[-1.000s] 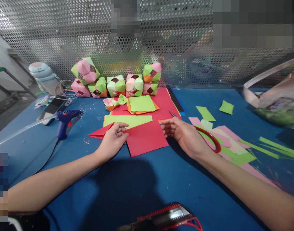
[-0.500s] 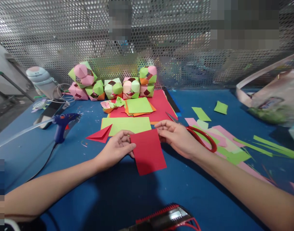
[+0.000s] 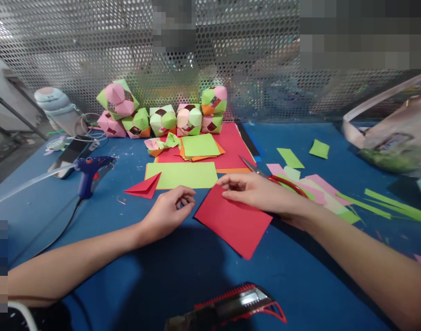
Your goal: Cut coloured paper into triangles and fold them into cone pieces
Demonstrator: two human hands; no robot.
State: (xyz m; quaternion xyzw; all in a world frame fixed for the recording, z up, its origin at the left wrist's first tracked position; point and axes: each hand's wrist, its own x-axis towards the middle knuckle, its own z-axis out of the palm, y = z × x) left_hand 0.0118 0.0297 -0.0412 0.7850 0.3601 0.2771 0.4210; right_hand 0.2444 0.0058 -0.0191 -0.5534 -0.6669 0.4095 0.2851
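Right hand (image 3: 236, 184) pinches a red sheet (image 3: 234, 220) by its far corner, thumb on top; sheet is tilted over the near middle of the blue table (image 3: 183, 285), its near corner pointing toward the wearer. Left hand (image 3: 174, 209) just left of the sheet, fingers loosely curled, thumb apart from them, nothing seen in its grasp. Folded red piece (image 3: 145, 186) lies left of and beyond the left hand. Beyond both hands: a long green sheet (image 3: 183, 175), then a stack of green and orange squares (image 3: 201, 146) on larger red paper (image 3: 231, 138). Scissors (image 3: 288, 183) with red handles partly behind the right hand. Far side: a row of folded paper balls (image 3: 189, 120), some stacked. Left: blue glue gun (image 3: 88, 177). Right: green strips (image 3: 396, 207). Near edge: black-and-red tool (image 3: 234, 303).
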